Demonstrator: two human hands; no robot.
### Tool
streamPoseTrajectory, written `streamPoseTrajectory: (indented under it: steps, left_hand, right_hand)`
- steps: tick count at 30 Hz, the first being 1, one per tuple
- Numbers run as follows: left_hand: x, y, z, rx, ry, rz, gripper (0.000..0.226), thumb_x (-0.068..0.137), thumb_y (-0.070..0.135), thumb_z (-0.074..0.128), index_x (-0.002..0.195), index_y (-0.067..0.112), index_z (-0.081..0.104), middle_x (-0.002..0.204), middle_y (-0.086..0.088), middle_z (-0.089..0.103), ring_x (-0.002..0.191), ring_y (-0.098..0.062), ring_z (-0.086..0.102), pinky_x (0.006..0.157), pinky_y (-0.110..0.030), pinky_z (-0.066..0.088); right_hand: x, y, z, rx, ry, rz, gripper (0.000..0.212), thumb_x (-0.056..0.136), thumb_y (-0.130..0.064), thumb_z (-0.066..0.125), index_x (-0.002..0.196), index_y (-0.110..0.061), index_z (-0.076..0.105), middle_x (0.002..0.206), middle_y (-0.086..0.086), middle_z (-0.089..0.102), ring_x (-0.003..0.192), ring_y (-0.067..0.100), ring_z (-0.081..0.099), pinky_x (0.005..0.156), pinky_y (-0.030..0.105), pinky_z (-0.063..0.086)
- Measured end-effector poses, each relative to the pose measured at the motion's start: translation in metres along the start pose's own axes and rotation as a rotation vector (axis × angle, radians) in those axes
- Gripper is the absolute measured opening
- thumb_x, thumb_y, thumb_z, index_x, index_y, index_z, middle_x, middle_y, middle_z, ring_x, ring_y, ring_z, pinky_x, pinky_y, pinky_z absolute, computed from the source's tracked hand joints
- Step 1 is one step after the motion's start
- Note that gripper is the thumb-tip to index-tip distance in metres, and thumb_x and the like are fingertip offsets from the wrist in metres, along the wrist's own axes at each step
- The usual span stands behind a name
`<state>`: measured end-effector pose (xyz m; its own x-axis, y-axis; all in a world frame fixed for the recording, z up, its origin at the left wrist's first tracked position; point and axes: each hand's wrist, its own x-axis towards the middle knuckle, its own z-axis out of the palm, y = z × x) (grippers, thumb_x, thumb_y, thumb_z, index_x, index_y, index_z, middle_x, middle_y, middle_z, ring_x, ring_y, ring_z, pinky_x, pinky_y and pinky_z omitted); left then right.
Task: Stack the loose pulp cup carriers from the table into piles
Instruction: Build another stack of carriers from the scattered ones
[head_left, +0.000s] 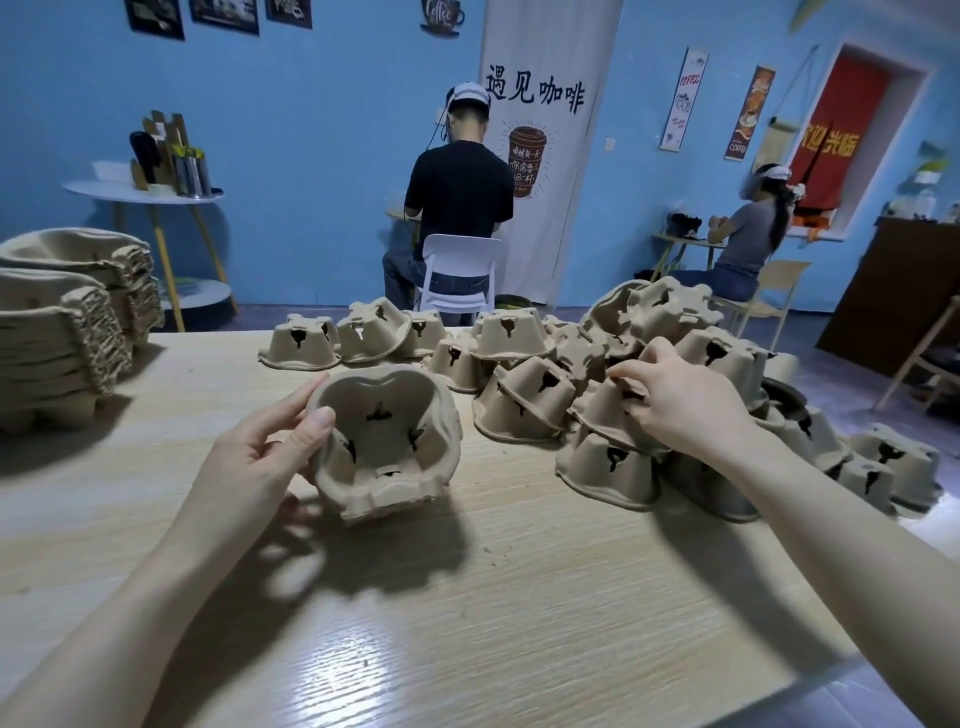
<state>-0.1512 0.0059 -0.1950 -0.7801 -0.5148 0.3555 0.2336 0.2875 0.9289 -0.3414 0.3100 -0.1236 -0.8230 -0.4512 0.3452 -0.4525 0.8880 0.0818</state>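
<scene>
Blue walls hung with coffee posters, a white banner (540, 156) with a drawn cup, and two seated people beyond the far edge of a pale wooden tabletop (467, 597) — that's the setting. Up front, the left hand (260, 457) holds a small nested stack of carriers (387, 441) near the middle of the tabletop, cavity turned toward the camera and tilted up off the wood; the thumb is hooked over the rim, the other fingers curled round the outside, partly hidden beneath. Over on the right, the right hand (675, 400) reaches into the loose heap of carriers (649, 395), fingers bent and pinching the top of one upside-down carrier (605, 410) near the heap's middle. That heap sprawls along the right edge, pieces tumbled over one another, mostly bottoms up. A row of single upturned carriers (363, 338) sits along the far edge. At the far left corner, tall finished piles (62, 332) stand side by side, neatly nested. A white chair (457, 275) shows behind the table.
</scene>
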Motion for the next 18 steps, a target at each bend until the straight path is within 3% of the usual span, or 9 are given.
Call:
streamPoseTrajectory:
  steps: [6, 11, 14, 16, 18]
  left_hand:
    - [0.001, -0.001, -0.001, 0.029, 0.003, 0.004, 0.030, 0.092, 0.027, 0.060, 0.116, 0.046, 0.061, 0.078, 0.031, 0.069, 0.065, 0.011, 0.056, 0.056, -0.006, 0.045]
    - [0.000, 0.004, 0.000, 0.033, 0.002, -0.001, 0.033, 0.088, 0.033, 0.060, 0.120, 0.043, 0.061, 0.075, 0.030, 0.068, 0.067, 0.011, 0.058, 0.062, -0.018, 0.046]
    - [-0.002, 0.006, 0.000, 0.021, -0.002, -0.004, 0.036, 0.087, 0.035, 0.059, 0.122, 0.041, 0.061, 0.075, 0.028, 0.069, 0.067, 0.011, 0.058, 0.061, -0.016, 0.048]
    - [-0.003, 0.008, 0.000, 0.019, -0.008, -0.004, 0.042, 0.081, 0.041, 0.059, 0.123, 0.041, 0.062, 0.075, 0.030, 0.067, 0.069, 0.012, 0.057, 0.063, -0.021, 0.045]
    - [-0.003, 0.009, 0.000, 0.017, -0.009, -0.009, 0.046, 0.077, 0.044, 0.058, 0.123, 0.041, 0.062, 0.075, 0.030, 0.066, 0.070, 0.012, 0.057, 0.065, -0.024, 0.044]
  right_hand:
    - [0.003, -0.004, -0.008, 0.048, 0.035, 0.010, 0.022, 0.092, -0.021, 0.060, 0.112, -0.029, 0.064, 0.114, 0.003, 0.046, 0.096, 0.030, 0.060, 0.066, 0.035, 0.044]
    - [-0.003, -0.012, -0.016, 0.160, 0.236, -0.060, 0.016, 0.086, -0.013, 0.069, 0.097, -0.024, 0.065, 0.102, 0.000, 0.047, 0.076, 0.028, 0.055, 0.058, 0.034, 0.043]
    - [-0.013, -0.026, -0.019, 0.366, 0.354, -0.171, 0.020, 0.081, -0.013, 0.075, 0.096, -0.023, 0.067, 0.097, -0.003, 0.046, 0.071, 0.019, 0.052, 0.059, 0.034, 0.044]
    - [-0.024, -0.039, -0.017, 0.556, 0.284, -0.252, 0.020, 0.079, -0.014, 0.077, 0.094, -0.024, 0.069, 0.102, -0.004, 0.047, 0.073, 0.004, 0.050, 0.064, 0.029, 0.043]
    - [-0.034, -0.051, -0.009, 0.636, 0.082, -0.285, 0.023, 0.077, -0.015, 0.079, 0.087, -0.032, 0.067, 0.110, -0.008, 0.050, 0.087, 0.001, 0.053, 0.078, 0.030, 0.045]
